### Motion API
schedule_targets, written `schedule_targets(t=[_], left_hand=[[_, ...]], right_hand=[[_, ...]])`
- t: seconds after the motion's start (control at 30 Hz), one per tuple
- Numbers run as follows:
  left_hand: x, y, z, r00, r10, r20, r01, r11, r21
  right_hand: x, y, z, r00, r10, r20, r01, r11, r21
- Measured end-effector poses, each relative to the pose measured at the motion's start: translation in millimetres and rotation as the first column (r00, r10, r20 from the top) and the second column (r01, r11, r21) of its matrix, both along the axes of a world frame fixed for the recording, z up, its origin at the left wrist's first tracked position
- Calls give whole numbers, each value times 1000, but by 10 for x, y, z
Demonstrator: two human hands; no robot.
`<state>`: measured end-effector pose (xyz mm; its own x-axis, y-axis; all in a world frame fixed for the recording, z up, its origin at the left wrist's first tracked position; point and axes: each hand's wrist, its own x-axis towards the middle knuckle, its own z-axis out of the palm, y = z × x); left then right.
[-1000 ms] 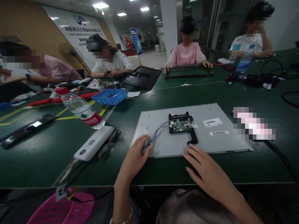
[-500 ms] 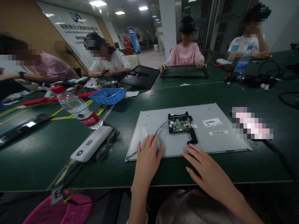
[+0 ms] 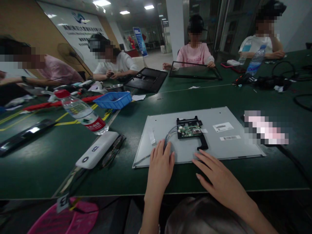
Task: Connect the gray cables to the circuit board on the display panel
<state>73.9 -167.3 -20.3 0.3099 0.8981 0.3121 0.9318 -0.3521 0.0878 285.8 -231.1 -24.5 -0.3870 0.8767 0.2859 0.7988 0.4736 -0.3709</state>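
Green counter (image 3: 136, 126) carries a grey panel (image 3: 163, 130), lying flat at its near edge. Mounted on the panel: black bracket (image 3: 202, 141) with green circuit board (image 3: 188, 131); grey cables (image 3: 171, 131) run from the board toward the left hand (image 3: 161, 164). Left hand: partly open, fingers over the cables at the panel's near side; grip on them cannot be determined. Right hand (image 3: 215, 175): open, fingers spread, fingertips at the panel's near edge below the bracket, nothing held. White power bank (image 3: 97, 150) lies left of the panel, beside eyeglasses (image 3: 113, 152).
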Motion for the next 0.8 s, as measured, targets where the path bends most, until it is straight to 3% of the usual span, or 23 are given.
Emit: schedule_targets(t=[0.17, 0.33, 0.47, 0.57, 0.7, 0.8], left_hand=[[-1, -8, -7, 1000, -8, 0, 8, 1000, 21], [-2, -14, -6, 1000, -2, 2, 2, 1000, 13], [-4, -11, -7, 1000, -3, 6, 3, 1000, 17], [-3, -7, -4, 1000, -1, 5, 1, 1000, 15], [-5, -6, -1, 1000, 8, -5, -8, 1000, 11], [-12, -9, -4, 1000, 2, -13, -2, 1000, 4]], right_hand=[[37, -16, 33, 999, 46, -1, -46, 999, 1], [348, 86, 262, 997, 72, 19, -72, 997, -36], [737, 466, 408, 1000, 21, 9, -21, 998, -60], [933, 847, 403, 1000, -10, 5, 11, 995, -95], [951, 1245, 315, 999, -31, -37, 24, 982, -189], [856, 1404, 246, 999, -29, -44, 18, 974, -225]])
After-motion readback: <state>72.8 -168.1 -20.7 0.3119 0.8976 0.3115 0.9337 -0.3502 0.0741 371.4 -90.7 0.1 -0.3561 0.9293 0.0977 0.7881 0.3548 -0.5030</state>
